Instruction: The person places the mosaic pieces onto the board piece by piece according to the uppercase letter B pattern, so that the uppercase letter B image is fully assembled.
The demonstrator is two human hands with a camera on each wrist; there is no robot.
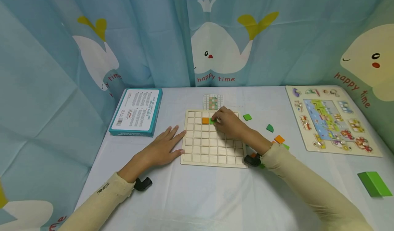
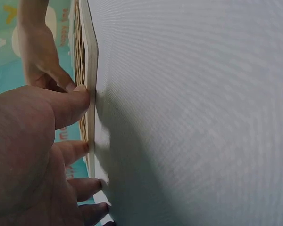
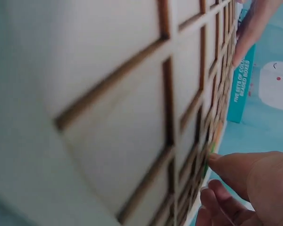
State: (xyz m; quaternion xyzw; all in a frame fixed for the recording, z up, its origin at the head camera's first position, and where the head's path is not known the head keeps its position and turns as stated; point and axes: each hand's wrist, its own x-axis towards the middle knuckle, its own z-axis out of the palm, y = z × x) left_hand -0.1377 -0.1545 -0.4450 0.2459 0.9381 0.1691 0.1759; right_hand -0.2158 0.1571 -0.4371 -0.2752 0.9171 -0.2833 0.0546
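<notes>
A wooden grid board (image 1: pixel 197 141) lies on the table with an orange square tile (image 1: pixel 205 120) in one of its upper cells. Just right of that tile, my right hand (image 1: pixel 228 121) has its thumb and curled fingers at a green tile (image 1: pixel 211 121), which they partly cover. In the right wrist view the thumb (image 3: pixel 226 162) meets the green tile at the board's surface. My left hand (image 1: pixel 164 145) rests with spread fingers against the board's left edge; the left wrist view shows its thumb (image 2: pixel 73 104) on that edge. A small printed pattern card (image 1: pixel 213 102) lies behind the board.
Loose tiles lie to the right, including a green square (image 1: pixel 247 117), a green quarter-round (image 1: pixel 270 128) and an orange square (image 1: pixel 279 139); my right forearm hides some. A teal box (image 1: pixel 135 111) stands left, a picture puzzle board (image 1: pixel 333 121) right, and a green block (image 1: pixel 373 184) front right.
</notes>
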